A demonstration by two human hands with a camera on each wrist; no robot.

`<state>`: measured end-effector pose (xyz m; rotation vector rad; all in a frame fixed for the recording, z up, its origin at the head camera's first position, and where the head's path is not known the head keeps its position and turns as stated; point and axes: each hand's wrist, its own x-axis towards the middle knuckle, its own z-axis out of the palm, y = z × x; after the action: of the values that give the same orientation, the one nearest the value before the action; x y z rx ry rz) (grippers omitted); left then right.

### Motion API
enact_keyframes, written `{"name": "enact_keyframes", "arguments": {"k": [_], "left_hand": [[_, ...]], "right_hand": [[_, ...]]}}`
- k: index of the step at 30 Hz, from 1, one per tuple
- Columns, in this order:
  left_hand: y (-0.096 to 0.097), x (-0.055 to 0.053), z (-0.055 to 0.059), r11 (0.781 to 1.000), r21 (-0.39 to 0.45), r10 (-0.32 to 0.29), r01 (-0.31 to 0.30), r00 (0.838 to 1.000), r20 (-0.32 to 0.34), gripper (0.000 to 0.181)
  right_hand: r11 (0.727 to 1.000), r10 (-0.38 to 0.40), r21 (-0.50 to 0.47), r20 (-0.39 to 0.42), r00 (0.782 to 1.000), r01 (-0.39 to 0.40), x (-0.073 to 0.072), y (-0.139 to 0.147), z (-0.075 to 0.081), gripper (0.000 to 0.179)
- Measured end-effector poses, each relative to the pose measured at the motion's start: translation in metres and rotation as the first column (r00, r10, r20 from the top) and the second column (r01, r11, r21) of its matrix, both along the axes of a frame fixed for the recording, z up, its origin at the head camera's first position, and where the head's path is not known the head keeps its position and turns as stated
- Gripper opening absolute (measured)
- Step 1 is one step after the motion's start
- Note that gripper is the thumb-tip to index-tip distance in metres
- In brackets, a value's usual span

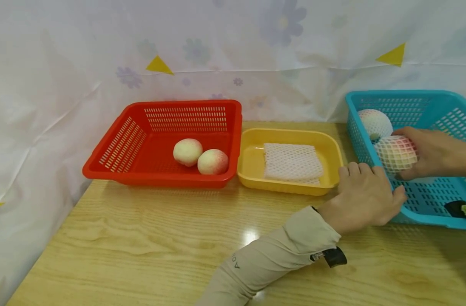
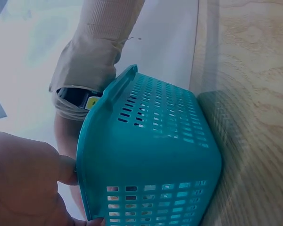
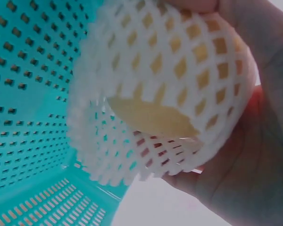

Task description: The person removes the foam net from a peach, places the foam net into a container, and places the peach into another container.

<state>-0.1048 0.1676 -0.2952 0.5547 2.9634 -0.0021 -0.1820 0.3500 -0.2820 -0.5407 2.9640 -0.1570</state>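
Observation:
My right hand (image 1: pixel 433 153) grips a peach (image 1: pixel 396 155) wrapped in a white foam net, inside the left part of the blue basket (image 1: pixel 428 219). In the right wrist view, the foam net (image 3: pixel 155 61) hangs partly past the peach, with its open end loose and yellowish skin showing through. A second netted peach (image 1: pixel 374 123) sits just behind it, against the basket's left wall. My left hand (image 1: pixel 365 195) holds the basket at its near left corner. From the left wrist view, the thumb (image 2: pixel 66 170) of that hand lies against the rim.
Two bare peaches, one paler (image 1: pixel 188 152) and one with a red blush (image 1: pixel 213 162), lie in the red basket (image 1: pixel 160 175) at the left. Between the baskets, a yellow tray (image 1: pixel 252 170) holds flat white foam nets (image 1: pixel 292 161). A patterned curtain (image 1: pixel 233 51) hangs behind the wooden table (image 1: pixel 149 238).

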Motion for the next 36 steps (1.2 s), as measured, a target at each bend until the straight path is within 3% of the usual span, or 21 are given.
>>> {"name": "enact_keyframes", "arguments": {"k": [6,8,9,11,13,15,18,20,22,25,26,27,32,36], "left_hand": [[-0.003,0.002,0.003,1.0,-0.005,-0.022,0.022,0.998,-0.055,0.046],[-0.007,0.003,0.005,0.998,-0.015,-0.057,0.055,0.991,-0.118,0.044],[-0.01,0.003,0.006,0.997,-0.022,-0.083,0.08,0.981,-0.178,0.043],[-0.016,0.005,0.008,0.992,-0.032,-0.125,0.121,0.943,-0.307,0.04],[-0.024,0.007,0.011,0.987,-0.04,-0.155,0.153,0.891,-0.427,0.036],[-0.032,0.009,0.012,0.985,-0.033,-0.161,0.171,0.818,-0.553,0.032],[-0.041,0.012,0.019,0.984,-0.005,-0.148,0.179,0.797,-0.586,0.025],[-0.046,0.012,0.025,0.98,0.002,-0.164,0.2,0.809,-0.565,0.022],[-0.052,0.011,0.033,0.976,0.038,-0.177,0.215,0.881,-0.439,0.019],[-0.065,0.008,0.043,0.967,0.131,-0.179,0.22,0.947,-0.268,0.019],[-0.07,0.006,0.046,0.962,0.169,-0.172,0.216,0.956,-0.239,0.019],[-0.077,0.005,0.049,0.954,0.211,-0.166,0.213,0.961,-0.221,0.019],[-0.109,0.002,0.057,0.913,0.318,-0.166,0.254,0.946,-0.278,0.026],[-0.13,0.001,0.06,0.871,0.406,-0.19,0.276,0.952,-0.24,0.034]], "right_hand": [[1.0,0.007,-0.01,-0.091,0.996,-0.008,0.004,-0.005,0.008,0.1],[1.0,0.005,-0.008,-0.112,0.994,-0.006,0.007,-0.006,0.011,0.1],[1.0,0.006,-0.005,-0.124,0.992,-0.007,0.009,-0.006,0.013,0.1],[1.0,0.004,-0.003,-0.147,0.989,-0.004,0.012,-0.009,0.015,0.101],[1.0,-0.001,-0.016,-0.169,0.986,-0.001,0.017,-0.011,0.018,0.102],[1.0,-0.011,-0.018,-0.184,0.983,0.008,0.021,-0.014,0.022,0.104],[1.0,-0.025,-0.012,-0.193,0.981,0.023,0.027,-0.018,0.027,0.108],[1.0,-0.024,-0.006,-0.207,0.978,0.023,0.031,-0.021,0.03,0.109],[1.0,-0.013,-0.015,-0.231,0.973,0.01,0.034,-0.023,0.033,0.11],[0.998,0.011,-0.052,-0.296,0.955,-0.028,0.039,-0.027,0.037,0.11],[0.997,0.02,-0.067,-0.317,0.948,-0.043,0.041,-0.028,0.038,0.111],[0.995,0.025,-0.08,-0.336,0.942,-0.055,0.044,-0.031,0.04,0.111],[0.985,0.043,-0.138,-0.397,0.917,-0.106,0.06,-0.048,0.051,0.114],[0.98,0.045,-0.157,-0.407,0.912,-0.119,0.074,-0.063,0.055,0.117]]}}
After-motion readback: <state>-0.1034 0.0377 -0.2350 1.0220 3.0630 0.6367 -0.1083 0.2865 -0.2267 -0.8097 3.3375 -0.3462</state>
